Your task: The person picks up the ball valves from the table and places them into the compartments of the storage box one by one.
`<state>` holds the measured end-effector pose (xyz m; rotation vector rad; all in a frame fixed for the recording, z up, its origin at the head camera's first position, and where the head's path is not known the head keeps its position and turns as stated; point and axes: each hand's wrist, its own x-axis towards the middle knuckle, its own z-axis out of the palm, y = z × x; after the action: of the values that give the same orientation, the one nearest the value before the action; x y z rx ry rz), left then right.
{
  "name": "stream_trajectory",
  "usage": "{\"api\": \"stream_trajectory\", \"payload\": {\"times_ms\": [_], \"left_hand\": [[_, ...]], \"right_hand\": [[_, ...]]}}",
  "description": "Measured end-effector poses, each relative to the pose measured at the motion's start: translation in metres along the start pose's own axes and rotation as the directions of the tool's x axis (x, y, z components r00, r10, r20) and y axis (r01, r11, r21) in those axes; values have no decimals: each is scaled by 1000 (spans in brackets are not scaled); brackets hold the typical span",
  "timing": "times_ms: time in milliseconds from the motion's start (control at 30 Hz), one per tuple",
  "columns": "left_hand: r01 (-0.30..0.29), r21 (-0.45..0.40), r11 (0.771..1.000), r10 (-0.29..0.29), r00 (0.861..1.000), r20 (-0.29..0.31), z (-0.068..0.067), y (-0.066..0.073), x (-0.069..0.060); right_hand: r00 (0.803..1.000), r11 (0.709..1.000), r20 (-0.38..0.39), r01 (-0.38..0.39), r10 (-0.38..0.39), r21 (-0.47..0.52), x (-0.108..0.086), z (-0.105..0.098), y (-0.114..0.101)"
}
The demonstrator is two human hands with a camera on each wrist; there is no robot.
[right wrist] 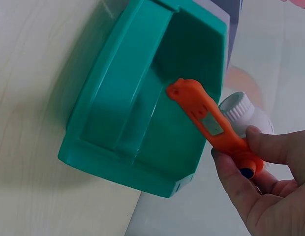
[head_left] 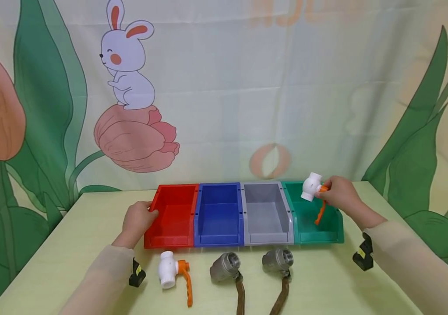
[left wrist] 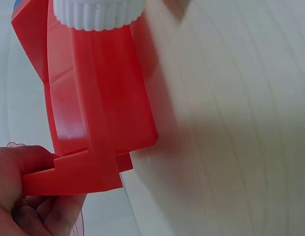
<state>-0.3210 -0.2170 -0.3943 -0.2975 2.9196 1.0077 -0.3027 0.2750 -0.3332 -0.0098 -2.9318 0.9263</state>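
Above the green bin [head_left: 318, 234], my right hand [head_left: 340, 193] pinches a white plastic ball valve [head_left: 311, 187] by the base of its orange handle [right wrist: 199, 113]. The handle hangs down toward the bin's inside. My left hand [head_left: 138, 221] grips the left side wall of the red bin [head_left: 170, 240], thumb on the inner side and fingers outside, as the left wrist view [left wrist: 69, 179] shows. A second white ball valve [head_left: 167, 270] with an orange handle lies on the table in front of the red bin.
Between the red and green bins stand a blue bin [head_left: 219, 239] and a grey bin [head_left: 269, 237], all joined in a row. Two metal ball valves [head_left: 224, 267] with brown handles lie on the table [head_left: 70, 245] before them. Behind hangs a printed curtain [head_left: 216, 87].
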Motion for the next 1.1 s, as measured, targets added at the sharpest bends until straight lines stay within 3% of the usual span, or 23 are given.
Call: {"api": "stream_trajectory", "payload": {"times_ms": [200, 633, 1100], "left_hand": [[-4, 6, 1000, 4, 1000, -5, -1, 1, 0], [-2, 22, 1000, 2, 1000, -11, -1, 0, 1], [-15, 5, 1000, 15, 1000, -6, 1, -1, 1]], "right_hand": [[1000, 997, -14, 26, -27, -68, 6, 9, 0], [998, 990, 48, -29, 36, -137, 19, 31, 1], [996, 977, 73, -33, 50, -210, 24, 44, 7]]}}
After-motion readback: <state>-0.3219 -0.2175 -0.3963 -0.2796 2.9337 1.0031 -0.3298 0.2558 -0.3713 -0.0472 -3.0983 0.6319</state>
